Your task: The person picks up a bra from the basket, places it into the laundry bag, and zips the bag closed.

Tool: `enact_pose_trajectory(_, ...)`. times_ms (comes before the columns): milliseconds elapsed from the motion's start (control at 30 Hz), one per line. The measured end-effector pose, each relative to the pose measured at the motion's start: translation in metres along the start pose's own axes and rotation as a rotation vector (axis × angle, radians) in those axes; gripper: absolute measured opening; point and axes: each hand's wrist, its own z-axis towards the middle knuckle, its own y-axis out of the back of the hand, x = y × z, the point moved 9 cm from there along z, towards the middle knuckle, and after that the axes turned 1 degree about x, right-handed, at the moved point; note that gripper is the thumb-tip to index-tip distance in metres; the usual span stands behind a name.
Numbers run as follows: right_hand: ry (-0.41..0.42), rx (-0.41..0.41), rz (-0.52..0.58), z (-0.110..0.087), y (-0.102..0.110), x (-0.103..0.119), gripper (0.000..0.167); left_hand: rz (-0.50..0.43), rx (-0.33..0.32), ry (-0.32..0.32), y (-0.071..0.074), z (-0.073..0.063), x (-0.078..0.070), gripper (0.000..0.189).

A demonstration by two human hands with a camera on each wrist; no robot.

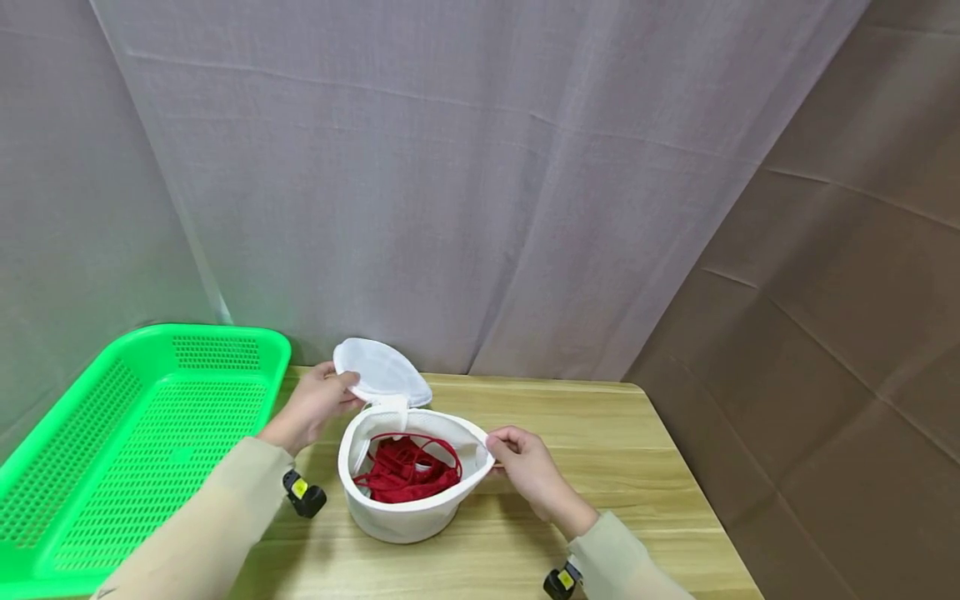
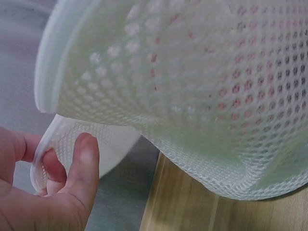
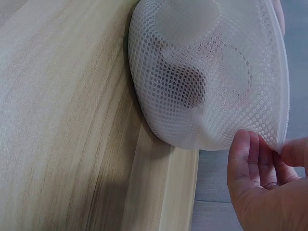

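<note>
Left hand point(image 1: 318, 406): thumb and fingers pinching | left forearm point(image 1: 206, 525): extended forward, inward | right hand point(image 1: 534, 475): thumb against curved fingers | right forearm point(image 1: 626, 562): angled forward, inward
</note>
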Motion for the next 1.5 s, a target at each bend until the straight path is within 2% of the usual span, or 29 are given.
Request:
enact_pose_trajectory(433, -0.006, -0.002, -0.016, -0.002, 0.001, 0.002, 0.022, 0.087, -0.054, -0.042, 0.002, -0.004, -0.006, 0.049)
enact_pose_trajectory(767, 0.012, 0.008, -0.021, -0.02, -0.006, 0.032, 0.021, 0.175, -0.057, -0.126, 0.004, -0.011, -0.018, 0.044)
enact_pose_trajectory(867, 0.011, 0.007, -0.018, -0.016, -0.004, 0.025, 0.021, 0.174, -0.054, -0.138, 0.005, -0.015, -0.021, 0.043)
enact_pose_trajectory(1033, 0.002, 0.002, -0.011, -0.005, 0.0, 0.004, 0.022, 0.194, -0.011, -0.161, 0.003, -0.022, -0.027, 0.042)
enact_pose_trajectory(1200, -0.007, -0.009, -0.018, -0.002, 0.001, -0.003, 0.023, 0.245, 0.012, -0.234, 0.002, -0.028, -0.032, 0.04)
enact_pose_trajectory(1367, -0.009, -0.01, -0.015, -0.003, 0.001, -0.001, 0.024, 0.359, 0.002, -0.349, -0.002, -0.037, -0.043, 0.035)
enact_pose_trajectory(1500, 0.0, -0.001, -0.019, -0.012, -0.003, 0.017, 0.022, 0.445, -0.002, -0.43, -0.007, -0.045, -0.05, 0.031)
